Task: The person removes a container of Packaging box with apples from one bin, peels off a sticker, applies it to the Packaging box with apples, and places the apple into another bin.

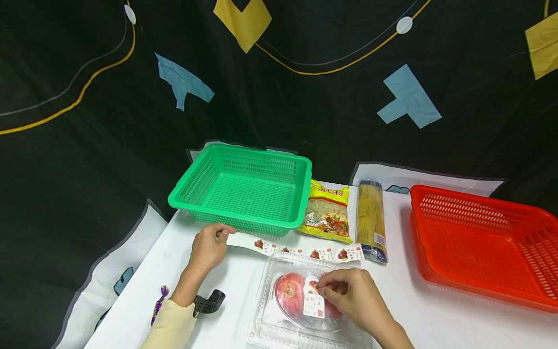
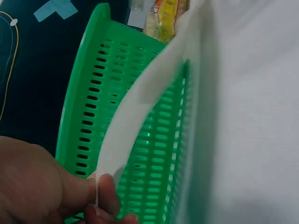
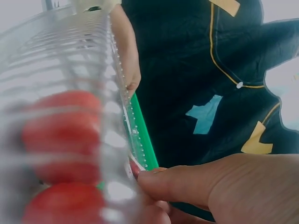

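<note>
Under the right hand (image 1: 355, 293), part of the red fruit in the clear plastic clamshell box (image 1: 279, 315) is hidden, its fingers pinching a white sticker label (image 1: 313, 295) on the lid, while the left hand (image 1: 209, 247) pinches the long white label strip (image 1: 301, 249) stretched before the green perforated plastic basket (image 1: 244, 186), with the red basket (image 1: 484, 242) well right

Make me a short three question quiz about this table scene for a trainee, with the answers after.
1. True or false: the green basket holds the noodle packets.
2. What does the left hand pinch? A) sticker strip B) candy C) basket rim
3. What lies inside the clear box under the right hand?

Key:
1. False; it holds nothing, and the packets lie beside it.
2. A
3. Red apples; the right hand's fingers pinch a label on the lid.
</note>
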The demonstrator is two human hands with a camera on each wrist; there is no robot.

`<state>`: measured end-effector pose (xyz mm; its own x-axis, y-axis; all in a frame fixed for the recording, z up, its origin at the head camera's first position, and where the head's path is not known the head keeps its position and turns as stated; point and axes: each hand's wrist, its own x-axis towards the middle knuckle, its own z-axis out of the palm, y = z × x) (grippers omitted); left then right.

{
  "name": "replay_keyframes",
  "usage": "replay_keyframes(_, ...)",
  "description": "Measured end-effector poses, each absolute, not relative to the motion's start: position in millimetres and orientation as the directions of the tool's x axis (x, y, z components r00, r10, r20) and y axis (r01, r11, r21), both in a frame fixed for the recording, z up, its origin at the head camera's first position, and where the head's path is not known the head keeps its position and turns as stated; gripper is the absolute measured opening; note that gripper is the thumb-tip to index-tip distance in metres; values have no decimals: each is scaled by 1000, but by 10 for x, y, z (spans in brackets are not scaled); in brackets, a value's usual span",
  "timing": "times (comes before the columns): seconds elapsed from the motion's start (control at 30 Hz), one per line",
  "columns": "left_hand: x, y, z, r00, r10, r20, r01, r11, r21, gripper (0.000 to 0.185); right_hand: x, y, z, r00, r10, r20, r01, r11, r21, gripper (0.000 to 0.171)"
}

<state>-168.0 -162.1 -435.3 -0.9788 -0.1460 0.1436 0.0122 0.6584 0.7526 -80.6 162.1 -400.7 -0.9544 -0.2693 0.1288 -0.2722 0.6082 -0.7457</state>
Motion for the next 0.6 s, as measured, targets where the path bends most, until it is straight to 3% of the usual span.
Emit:
replay_keyframes(0.27,-1696,-1625,-4395,-992,-65,104,22,739,673,20,-755,1598,-4028,-946,-271,180,-317,648,-692,22)
replay_keyframes(0.6,-1746,-1591,-4469,-977,-88,196,38,828,559,18,-708,1547,-4065,-931,-269,247,-365,680,-636,20)
